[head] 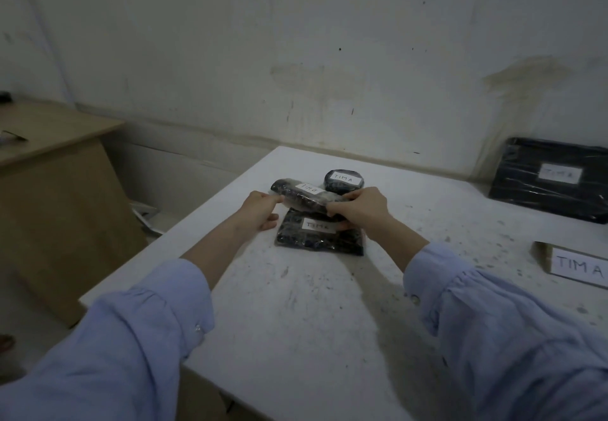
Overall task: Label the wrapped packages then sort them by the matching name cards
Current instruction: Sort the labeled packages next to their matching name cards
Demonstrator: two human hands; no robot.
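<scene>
A long dark wrapped package with a white label reading "TIM B" is held just above the white table. My left hand grips its left end and my right hand grips its right end. Under it lies a flat square wrapped package whose label looks like "TIM A". Behind stands a round wrapped package labelled "TIM A". A large black wrapped package with a faint "TIM A" label sits at the far right. A cardboard name card reading "TIM A" lies at the right edge.
A brown wooden desk stands to the left, across a gap of floor. A stained white wall rises right behind the table. The table surface is scuffed and speckled.
</scene>
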